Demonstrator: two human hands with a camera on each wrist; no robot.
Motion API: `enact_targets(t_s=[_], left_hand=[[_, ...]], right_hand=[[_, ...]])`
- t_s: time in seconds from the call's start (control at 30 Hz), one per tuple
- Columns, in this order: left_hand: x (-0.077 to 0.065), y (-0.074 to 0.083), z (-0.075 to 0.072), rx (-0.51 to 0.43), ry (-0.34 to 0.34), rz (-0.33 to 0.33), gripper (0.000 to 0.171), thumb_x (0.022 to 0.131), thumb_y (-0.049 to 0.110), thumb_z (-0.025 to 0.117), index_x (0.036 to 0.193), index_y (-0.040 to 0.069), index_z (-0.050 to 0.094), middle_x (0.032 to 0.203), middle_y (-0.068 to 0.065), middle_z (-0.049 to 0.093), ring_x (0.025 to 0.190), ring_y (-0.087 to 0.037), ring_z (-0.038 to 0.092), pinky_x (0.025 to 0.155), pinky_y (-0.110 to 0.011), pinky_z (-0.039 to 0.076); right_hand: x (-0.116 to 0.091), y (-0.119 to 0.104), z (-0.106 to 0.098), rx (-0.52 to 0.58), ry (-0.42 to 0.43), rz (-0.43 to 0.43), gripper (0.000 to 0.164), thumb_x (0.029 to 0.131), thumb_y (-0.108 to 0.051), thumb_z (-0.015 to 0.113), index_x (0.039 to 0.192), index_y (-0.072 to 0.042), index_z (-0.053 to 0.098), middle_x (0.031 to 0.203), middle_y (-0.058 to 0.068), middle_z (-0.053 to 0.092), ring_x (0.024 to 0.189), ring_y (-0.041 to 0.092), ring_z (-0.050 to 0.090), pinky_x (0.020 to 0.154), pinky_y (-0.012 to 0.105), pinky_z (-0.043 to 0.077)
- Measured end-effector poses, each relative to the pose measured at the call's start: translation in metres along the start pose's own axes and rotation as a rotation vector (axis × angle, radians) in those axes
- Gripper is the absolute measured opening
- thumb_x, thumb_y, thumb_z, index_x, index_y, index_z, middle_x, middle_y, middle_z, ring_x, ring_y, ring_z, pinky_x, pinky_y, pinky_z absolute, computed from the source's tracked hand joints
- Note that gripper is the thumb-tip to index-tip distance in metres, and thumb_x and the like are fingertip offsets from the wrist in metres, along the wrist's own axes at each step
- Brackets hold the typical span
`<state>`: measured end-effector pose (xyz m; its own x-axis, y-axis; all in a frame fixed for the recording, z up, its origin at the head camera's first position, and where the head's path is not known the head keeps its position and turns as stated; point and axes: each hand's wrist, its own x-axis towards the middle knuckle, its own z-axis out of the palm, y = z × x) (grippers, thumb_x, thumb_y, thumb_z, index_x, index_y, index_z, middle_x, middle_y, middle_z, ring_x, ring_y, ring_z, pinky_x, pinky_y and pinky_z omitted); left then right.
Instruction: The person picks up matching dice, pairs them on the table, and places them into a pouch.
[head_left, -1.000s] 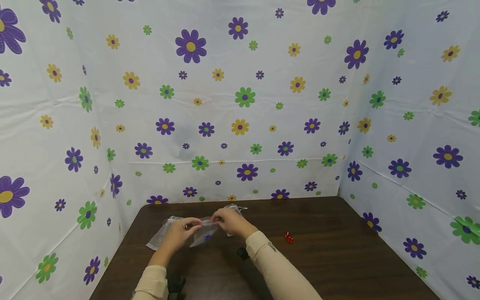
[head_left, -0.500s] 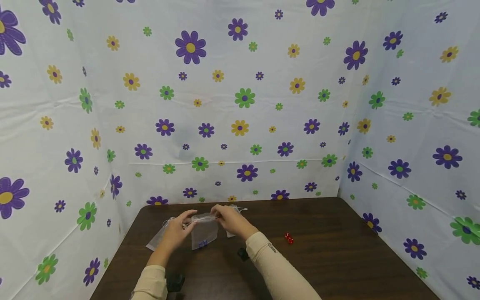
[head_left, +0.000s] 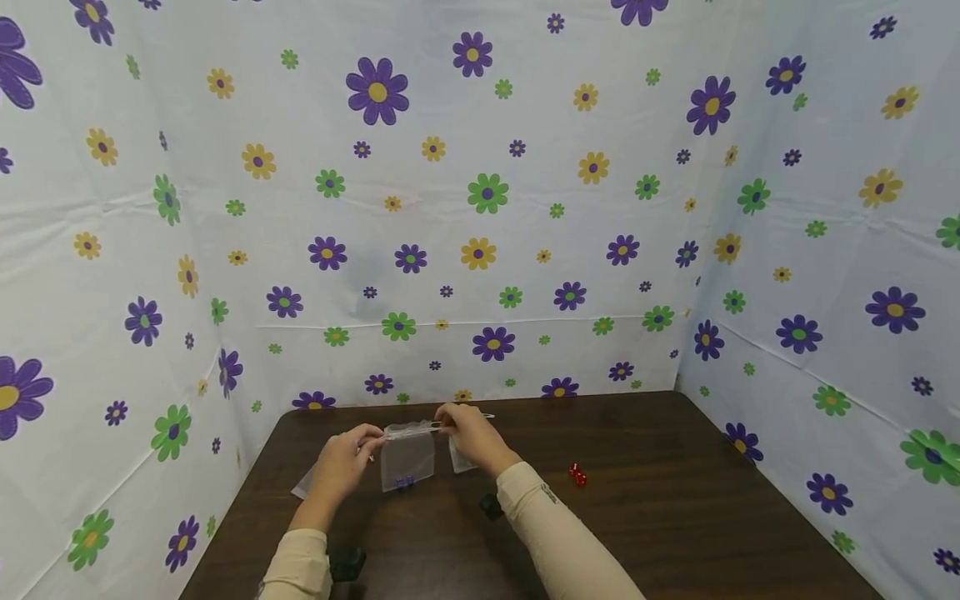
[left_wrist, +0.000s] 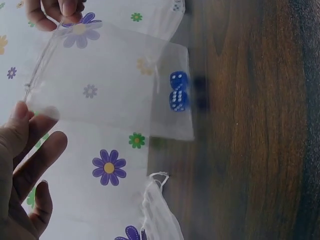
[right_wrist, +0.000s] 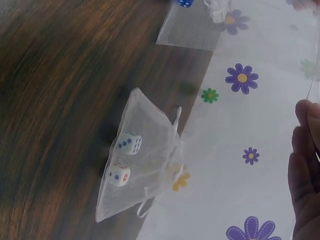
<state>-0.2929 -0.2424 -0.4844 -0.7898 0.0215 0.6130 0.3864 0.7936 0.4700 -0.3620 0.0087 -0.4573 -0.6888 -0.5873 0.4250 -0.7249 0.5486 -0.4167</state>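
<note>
A sheer white drawstring pouch (head_left: 407,454) hangs stretched between both hands above the table. Two blue dice (left_wrist: 178,92) lie at its bottom, seen through the mesh in the left wrist view. My left hand (head_left: 341,467) pinches one end of the pouch's gathered top between thumb and index finger, its other fingers spread loosely. At the opposite end, my right hand (head_left: 472,437) pinches the drawstring between thumb and fingers. The top edge is ruffled and drawn into a narrow band.
Beyond my right hand lies another sheer pouch (right_wrist: 150,145) holding two white dice (right_wrist: 130,143). A further pouch (left_wrist: 161,212) lies at the left, partly behind my left hand. Red dice (head_left: 577,475) sit on the brown table (head_left: 675,500) to the right. Flowered cloth surrounds the table.
My hands have drawn apart, pulling the pouch's top taut. The pouch has gone from tilted to hanging straight, with the blue dice at its bottom.
</note>
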Motion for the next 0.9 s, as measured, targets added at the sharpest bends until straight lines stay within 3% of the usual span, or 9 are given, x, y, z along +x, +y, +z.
enact_targets(t_s=[0.2, 0.3, 0.6, 0.73, 0.9], left_hand=[[0.0002, 0.0011, -0.0025, 0.002, 0.023, -0.024, 0.006, 0.091, 0.018, 0.076, 0.086, 0.016, 0.074, 0.068, 0.008, 0.068, 0.056, -0.005, 0.054, 0.053, -0.027, 0.042], [0.0005, 0.0024, -0.0039, 0.015, 0.051, -0.01, 0.006, 0.09, 0.019, 0.078, 0.087, 0.014, 0.076, 0.07, 0.007, 0.069, 0.057, -0.005, 0.055, 0.055, -0.028, 0.046], [-0.0032, 0.0026, -0.0063, 0.057, 0.045, -0.023, 0.005, 0.087, 0.016, 0.082, 0.091, 0.014, 0.079, 0.076, 0.004, 0.07, 0.063, -0.01, 0.054, 0.066, -0.037, 0.054], [-0.0047, 0.0009, -0.0062, 0.075, 0.08, -0.001, 0.006, 0.086, 0.014, 0.083, 0.09, 0.014, 0.079, 0.078, 0.001, 0.071, 0.064, -0.011, 0.056, 0.065, -0.038, 0.055], [-0.0048, -0.0027, -0.006, 0.132, 0.143, 0.074, 0.009, 0.082, 0.009, 0.085, 0.083, 0.013, 0.077, 0.072, 0.002, 0.069, 0.064, -0.012, 0.056, 0.068, -0.043, 0.051]], right_hand=[[-0.0012, 0.0023, -0.0022, -0.039, 0.036, 0.026, 0.01, 0.098, -0.01, 0.068, 0.107, -0.013, 0.07, 0.098, -0.002, 0.069, 0.089, 0.012, 0.06, 0.076, 0.028, 0.052], [-0.0009, 0.0027, -0.0028, -0.061, 0.042, 0.018, 0.006, 0.098, -0.012, 0.069, 0.102, -0.014, 0.073, 0.096, -0.003, 0.069, 0.089, 0.013, 0.058, 0.078, 0.029, 0.051], [-0.0028, 0.0011, -0.0019, -0.2, 0.128, 0.032, 0.005, 0.096, -0.016, 0.072, 0.095, -0.011, 0.073, 0.098, 0.0, 0.062, 0.093, 0.017, 0.058, 0.079, 0.033, 0.051], [-0.0045, 0.0028, 0.0003, -0.194, 0.161, 0.031, 0.007, 0.096, -0.016, 0.072, 0.093, -0.009, 0.071, 0.101, 0.001, 0.06, 0.094, 0.018, 0.058, 0.083, 0.037, 0.05], [-0.0075, 0.0055, 0.0011, -0.185, 0.154, 0.034, 0.003, 0.097, -0.012, 0.069, 0.098, -0.011, 0.071, 0.097, -0.001, 0.064, 0.09, 0.017, 0.06, 0.09, 0.042, 0.048]])
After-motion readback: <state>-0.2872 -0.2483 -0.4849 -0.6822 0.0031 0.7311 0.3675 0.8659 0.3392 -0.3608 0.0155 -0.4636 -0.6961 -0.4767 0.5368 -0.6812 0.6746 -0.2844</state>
